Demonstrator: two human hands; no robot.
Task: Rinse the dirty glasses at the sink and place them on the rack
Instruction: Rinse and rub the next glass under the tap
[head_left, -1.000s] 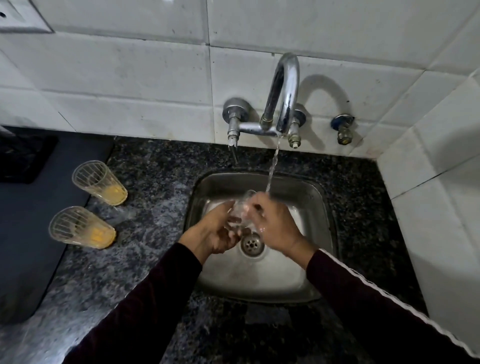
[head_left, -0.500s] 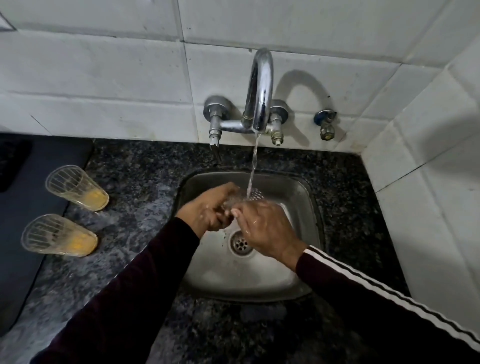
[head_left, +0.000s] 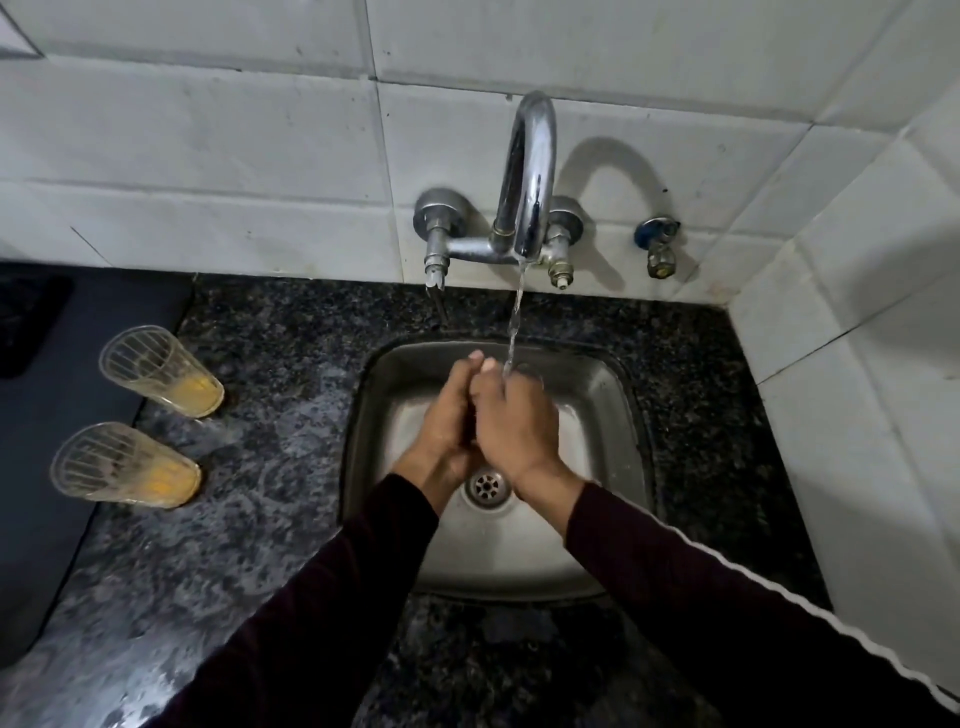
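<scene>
White tiled walls (head_left: 208, 156) meet in a corner above a dark speckled granite counter (head_left: 260, 364).

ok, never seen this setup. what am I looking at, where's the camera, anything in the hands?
No robot here: a person's two bare hands, filmed by one wide-angle camera worn on the head, looking down. The left hand and right hand are pressed together over a steel sink, under the water running from the tap. Whether they enclose a glass is hidden in this frame. On the dark stone counter, left of the sink, stand two ribbed glasses with orange dregs: far glass and near glass.
</scene>
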